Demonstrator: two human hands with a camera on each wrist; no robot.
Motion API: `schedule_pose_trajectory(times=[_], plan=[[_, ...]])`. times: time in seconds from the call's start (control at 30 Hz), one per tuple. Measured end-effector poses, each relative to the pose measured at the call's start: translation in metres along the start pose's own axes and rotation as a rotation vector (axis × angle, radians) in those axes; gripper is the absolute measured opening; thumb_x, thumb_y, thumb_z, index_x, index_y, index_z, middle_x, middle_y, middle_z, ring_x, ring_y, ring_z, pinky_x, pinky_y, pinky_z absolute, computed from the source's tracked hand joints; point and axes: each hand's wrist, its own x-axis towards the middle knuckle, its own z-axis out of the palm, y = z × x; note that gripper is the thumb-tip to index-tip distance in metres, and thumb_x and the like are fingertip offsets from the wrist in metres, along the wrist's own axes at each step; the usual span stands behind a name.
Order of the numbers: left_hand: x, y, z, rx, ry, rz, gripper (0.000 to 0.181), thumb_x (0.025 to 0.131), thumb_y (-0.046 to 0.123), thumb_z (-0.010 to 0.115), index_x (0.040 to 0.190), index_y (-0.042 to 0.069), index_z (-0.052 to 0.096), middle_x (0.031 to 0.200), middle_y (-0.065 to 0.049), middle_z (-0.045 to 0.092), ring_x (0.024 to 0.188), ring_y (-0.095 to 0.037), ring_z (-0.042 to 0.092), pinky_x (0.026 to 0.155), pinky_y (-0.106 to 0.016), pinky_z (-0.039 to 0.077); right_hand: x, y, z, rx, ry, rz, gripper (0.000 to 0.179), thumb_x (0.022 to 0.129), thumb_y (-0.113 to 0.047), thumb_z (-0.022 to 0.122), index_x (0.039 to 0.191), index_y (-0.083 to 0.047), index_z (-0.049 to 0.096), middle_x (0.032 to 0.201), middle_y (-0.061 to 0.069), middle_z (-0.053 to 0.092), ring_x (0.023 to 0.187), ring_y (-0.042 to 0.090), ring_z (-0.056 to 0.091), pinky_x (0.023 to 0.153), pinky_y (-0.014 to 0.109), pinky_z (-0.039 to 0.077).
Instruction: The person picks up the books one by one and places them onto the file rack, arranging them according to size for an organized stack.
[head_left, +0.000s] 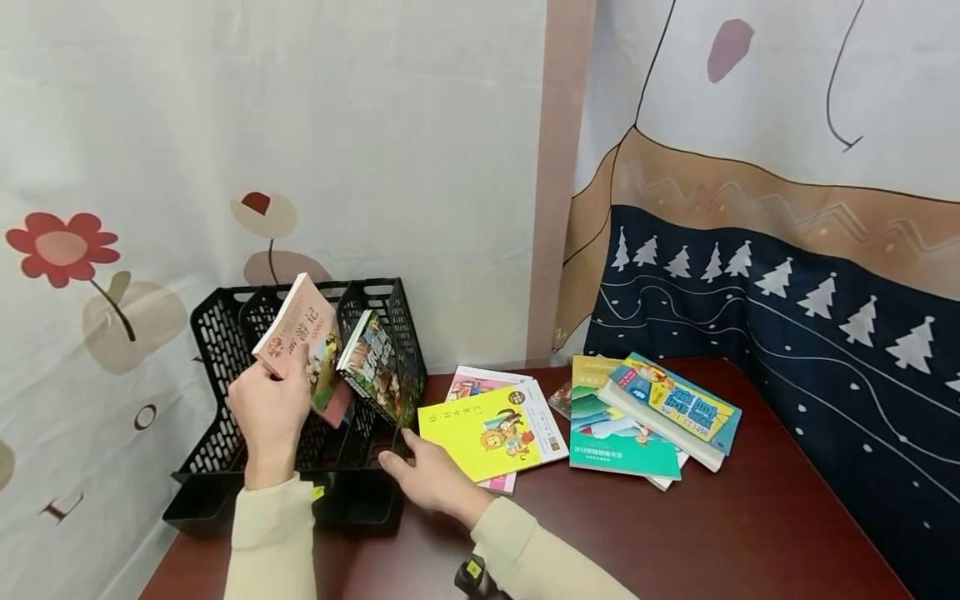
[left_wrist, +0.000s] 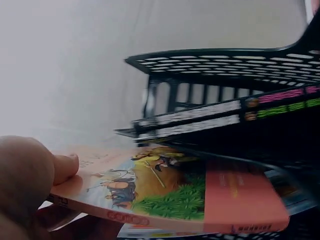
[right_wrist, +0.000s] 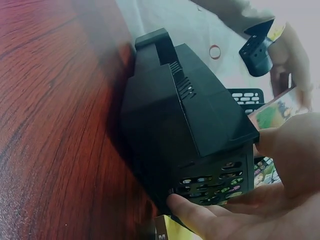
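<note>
My left hand pinches a pink paperback book, tilted partly inside a middle slot of a black book rack. In the left wrist view, the thumb presses the illustrated cover of the book, whose pink lower end is down among the dividers. My right hand grips the rack's right side wall near its front corner. The right wrist view shows fingers along the perforated wall and the thumb over its edge. Dark-spined books lean in the rack's right slot.
Right of the rack, a yellow book overlaps a pink one. Farther right lies a pile with a green book and a thick blue book. A patterned curtain hangs behind the red-brown table.
</note>
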Motion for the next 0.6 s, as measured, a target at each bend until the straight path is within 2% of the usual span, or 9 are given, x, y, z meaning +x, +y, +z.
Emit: schedule_pose_trajectory(times=[0.13, 0.23, 0.37, 0.47, 0.6], plan=[[0.0006, -0.0043, 0.0071, -0.012, -0.106, -0.095, 0.054, 0.107, 0.050, 0.067, 0.111, -0.001, 0.082, 0.114, -0.030, 0.081, 0.109, -0.054, 0.073, 0.096, -0.067, 0.051, 0.0004, -0.0004, -0.0006, 0.012, -0.018, 0.004, 0.081, 0.110, -0.063, 0.056, 0.171, -0.012, 0.041, 0.165, 0.017, 0.059, 0.135, 0.023, 0.073, 0.124, 0.048, 0.050], [0.0015, -0.0058, 0.0062, -0.024, -0.198, -0.157, 0.059, 0.109, 0.055, 0.059, 0.121, 0.002, 0.080, 0.124, -0.029, 0.078, 0.114, -0.050, 0.071, 0.097, -0.065, 0.050, 0.0001, -0.0016, -0.0012, 0.026, -0.028, 0.006, 0.081, 0.110, -0.062, 0.056, 0.171, -0.012, 0.041, 0.163, 0.018, 0.060, 0.135, 0.024, 0.073, 0.123, 0.047, 0.051], [0.0021, -0.0057, 0.0028, -0.036, -0.274, -0.130, 0.057, 0.112, 0.051, 0.053, 0.127, 0.001, 0.078, 0.125, -0.030, 0.077, 0.107, -0.045, 0.070, 0.089, -0.059, 0.049, -0.0007, -0.0017, -0.0012, 0.025, -0.021, 0.006, 0.080, 0.110, -0.060, 0.058, 0.171, -0.011, 0.041, 0.162, 0.018, 0.061, 0.135, 0.025, 0.073, 0.122, 0.046, 0.052], [0.0014, -0.0027, 0.0020, -0.022, -0.254, -0.087, 0.055, 0.113, 0.048, 0.054, 0.125, 0.000, 0.077, 0.122, -0.030, 0.078, 0.106, -0.047, 0.070, 0.089, -0.060, 0.050, -0.0007, -0.0007, -0.0011, 0.020, -0.012, 0.004, 0.078, 0.110, -0.058, 0.059, 0.170, -0.010, 0.043, 0.162, 0.019, 0.061, 0.134, 0.024, 0.074, 0.122, 0.046, 0.052], [-0.0008, 0.0023, 0.0022, -0.003, -0.161, -0.063, 0.053, 0.113, 0.046, 0.056, 0.121, -0.002, 0.076, 0.118, -0.031, 0.079, 0.106, -0.054, 0.071, 0.091, -0.068, 0.050, 0.0001, 0.0015, -0.0002, 0.016, -0.011, 0.006, 0.079, 0.110, -0.059, 0.059, 0.170, -0.010, 0.043, 0.162, 0.018, 0.061, 0.134, 0.023, 0.074, 0.122, 0.045, 0.052]])
